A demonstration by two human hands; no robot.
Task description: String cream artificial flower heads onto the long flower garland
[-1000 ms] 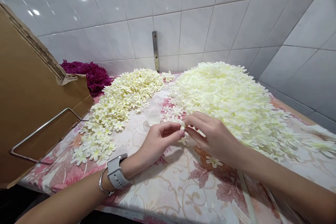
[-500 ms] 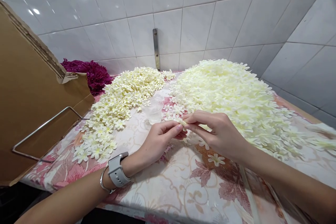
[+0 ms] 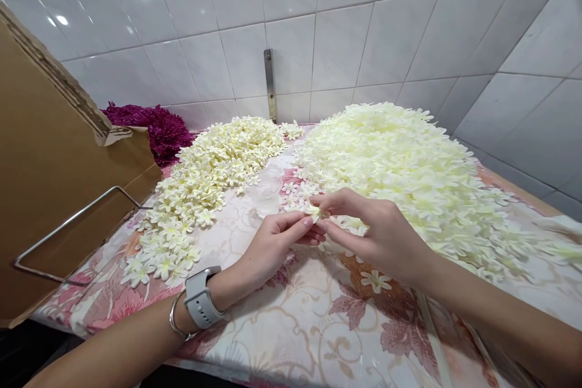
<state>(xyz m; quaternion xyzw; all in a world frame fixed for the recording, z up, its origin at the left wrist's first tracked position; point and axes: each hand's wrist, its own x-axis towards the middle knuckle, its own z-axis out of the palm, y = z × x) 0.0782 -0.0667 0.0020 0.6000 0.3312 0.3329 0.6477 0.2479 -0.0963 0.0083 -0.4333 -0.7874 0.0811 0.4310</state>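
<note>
Both my hands meet above the middle of the table. My left hand, with a grey watch and a bangle on its wrist, and my right hand pinch one small cream fabric flower between their fingertips. A big heap of cream petals lies right behind my right hand. A flatter spread of small cream flowers lies to the left of my left hand. One loose flower rests on the cloth below my right wrist.
A floral tablecloth covers the table. A cardboard box with a metal wire handle stands at the left edge. Magenta flowers lie behind it. White tiled walls close the back and right. A small clear cup sits between the piles.
My hands have stayed together on the small flower, with the fingers shifting slightly. The view has moved a little.
</note>
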